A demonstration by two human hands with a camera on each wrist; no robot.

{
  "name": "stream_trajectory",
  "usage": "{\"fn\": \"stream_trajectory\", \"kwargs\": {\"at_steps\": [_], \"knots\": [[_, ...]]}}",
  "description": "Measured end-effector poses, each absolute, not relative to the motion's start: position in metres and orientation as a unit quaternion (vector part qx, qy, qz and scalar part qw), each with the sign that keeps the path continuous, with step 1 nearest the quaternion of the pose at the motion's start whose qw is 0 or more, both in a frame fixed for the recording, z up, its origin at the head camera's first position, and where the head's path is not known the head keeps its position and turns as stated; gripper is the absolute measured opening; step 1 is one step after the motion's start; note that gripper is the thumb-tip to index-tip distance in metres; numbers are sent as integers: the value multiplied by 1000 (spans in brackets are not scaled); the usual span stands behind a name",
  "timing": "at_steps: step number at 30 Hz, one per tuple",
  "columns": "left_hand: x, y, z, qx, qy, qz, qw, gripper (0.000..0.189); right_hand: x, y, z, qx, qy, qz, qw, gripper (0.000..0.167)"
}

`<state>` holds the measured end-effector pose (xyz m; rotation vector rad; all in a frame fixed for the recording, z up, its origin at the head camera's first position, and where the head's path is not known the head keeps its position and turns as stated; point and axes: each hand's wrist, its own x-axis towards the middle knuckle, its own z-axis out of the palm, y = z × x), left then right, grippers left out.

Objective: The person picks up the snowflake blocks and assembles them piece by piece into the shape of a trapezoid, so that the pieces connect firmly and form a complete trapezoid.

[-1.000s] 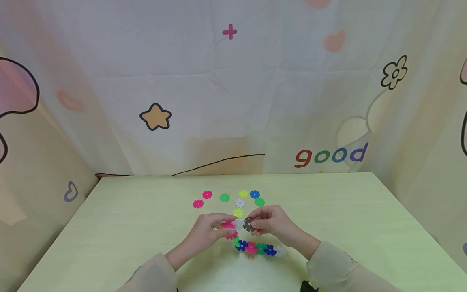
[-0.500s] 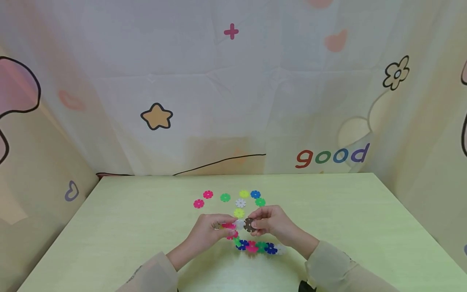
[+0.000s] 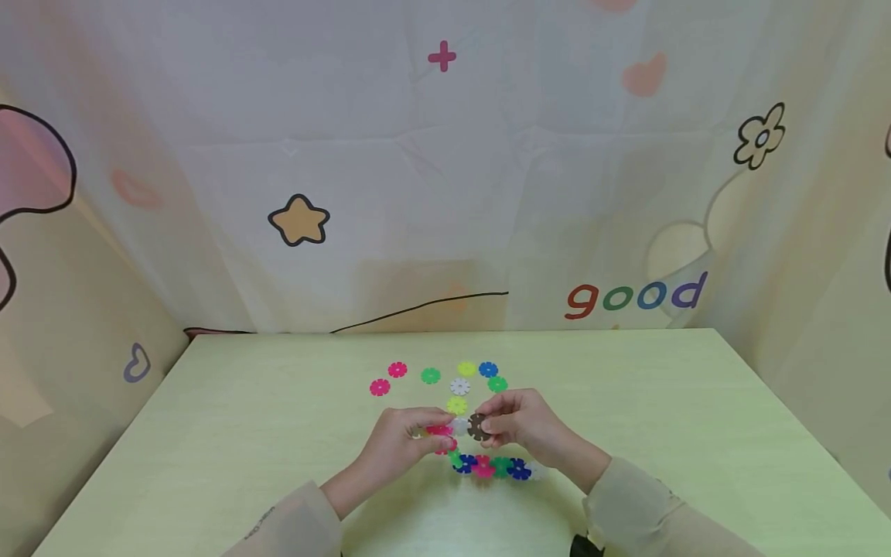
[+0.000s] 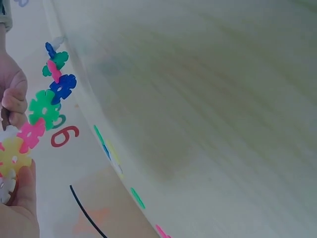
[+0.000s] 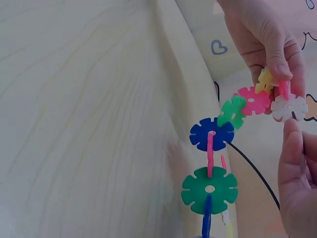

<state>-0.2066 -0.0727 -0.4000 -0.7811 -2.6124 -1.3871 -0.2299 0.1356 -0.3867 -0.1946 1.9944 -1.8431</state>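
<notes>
Over the table my left hand (image 3: 393,445) pinches a chain of toothed plastic snowflake discs between thumb and fingers. A yellow disc (image 4: 15,157) and a pink disc (image 5: 284,89) are at its fingertips. From there the chain runs through a green disc (image 4: 44,108) and a blue disc (image 5: 212,134) to a pale disc at its free end, below the hands in the head view. My right hand (image 3: 525,422) pinches a brown disc (image 3: 477,427) by its edge, right at the rim of a white disc (image 5: 289,107) on the chain. The right fingers partly hide the brown disc.
Loose discs lie flat on the table (image 3: 244,433) beyond the hands: two pink ones (image 3: 379,387), green, yellow and blue (image 3: 489,370) ones, and a white one (image 3: 459,387). A printed cloth (image 3: 418,193) hangs behind the table's far edge.
Both hands keep nearly the same place, with the brown disc still at the white one. The hanging part of the chain has risen slightly, and the left hand's fingers have shifted a little.
</notes>
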Motion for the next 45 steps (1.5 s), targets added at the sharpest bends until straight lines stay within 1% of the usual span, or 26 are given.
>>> {"fn": "stream_trajectory", "kwargs": {"at_steps": [10,20,24,27,30,33,41,45], "knots": [[-207,-68,-401,-257,-857,-443,67,30,-228,136,-387,-47,701,-681,206,16],[-207,-67,-403,-271,-848,-448,81,29,-228,140,-389,-41,677,-700,224,14],[-207,-68,-402,-270,-845,-457,60,29,-227,141,-389,-40,678,-698,228,15],[-209,-70,-403,-264,-846,-462,36,29,-227,141,-387,-47,683,-691,233,17],[-211,-74,-403,-267,-847,-458,28,29,-227,142,-384,-63,692,-681,233,21],[-212,-77,-402,-263,-850,-456,30,30,-227,146,-380,-74,704,-671,221,24],[-213,-83,-401,-233,-850,-472,11,36,-228,152,-380,-99,764,-618,158,29],[-213,-81,-401,-229,-849,-476,1,36,-227,151,-382,-113,781,-597,144,26]]}}
